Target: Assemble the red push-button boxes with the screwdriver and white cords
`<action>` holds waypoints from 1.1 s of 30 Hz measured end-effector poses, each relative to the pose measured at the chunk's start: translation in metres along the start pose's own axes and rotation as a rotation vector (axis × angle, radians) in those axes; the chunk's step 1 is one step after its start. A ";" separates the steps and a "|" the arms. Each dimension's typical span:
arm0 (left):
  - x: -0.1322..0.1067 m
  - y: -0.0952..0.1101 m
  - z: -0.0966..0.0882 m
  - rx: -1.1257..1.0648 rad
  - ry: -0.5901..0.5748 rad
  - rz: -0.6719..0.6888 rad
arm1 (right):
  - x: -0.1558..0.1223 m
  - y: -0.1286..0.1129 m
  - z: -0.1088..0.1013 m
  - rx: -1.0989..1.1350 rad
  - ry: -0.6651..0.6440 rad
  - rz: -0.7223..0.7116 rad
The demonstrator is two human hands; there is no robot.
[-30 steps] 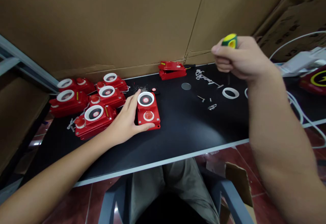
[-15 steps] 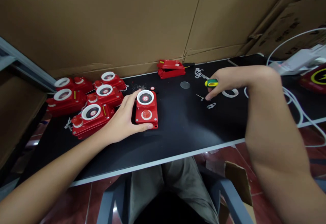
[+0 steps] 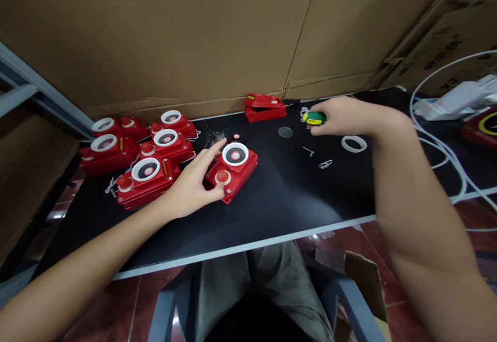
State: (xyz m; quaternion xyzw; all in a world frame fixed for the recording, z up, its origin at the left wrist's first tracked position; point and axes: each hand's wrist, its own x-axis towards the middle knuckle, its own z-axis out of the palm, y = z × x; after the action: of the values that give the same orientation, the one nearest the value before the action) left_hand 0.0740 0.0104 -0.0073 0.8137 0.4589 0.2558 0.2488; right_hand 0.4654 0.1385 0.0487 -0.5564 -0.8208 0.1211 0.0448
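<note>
My left hand [image 3: 194,186] grips a red alarm unit [image 3: 241,174] from its left side, thumb by the small red dome and fingers at the far edge. The unit lies at an angle on the black table, its white-ringed round face up. Held in my right hand [image 3: 337,116] is a screwdriver [image 3: 315,118] with a green and yellow handle; its tip is hidden. Below that hand lie a loose screw [image 3: 308,151] and a small clump of metal parts [image 3: 325,164]. A white ring [image 3: 353,144] rests under my right wrist.
Several similar red units [image 3: 145,170] crowd the table's left end. At the back sit a gaping red case [image 3: 265,108] and a clear disc [image 3: 286,132]. Shavings [image 3: 216,136] and a small round black part [image 3: 236,137] lie behind the gripped unit. White cables [image 3: 446,147] loop at right.
The gripped unit has turned clockwise, its ringed end swinging right. My right hand has moved slightly back and left with the screwdriver. The view has shifted a little.
</note>
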 end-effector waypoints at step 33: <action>0.005 -0.005 0.001 0.149 0.125 -0.052 | -0.011 -0.099 0.052 0.414 0.216 -0.792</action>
State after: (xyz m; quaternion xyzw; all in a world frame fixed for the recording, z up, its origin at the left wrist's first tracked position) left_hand 0.0740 0.0173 -0.0110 0.8003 0.5120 0.2647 0.1653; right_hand 0.3697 0.0858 0.0235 -0.1887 -0.9194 0.1973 0.2831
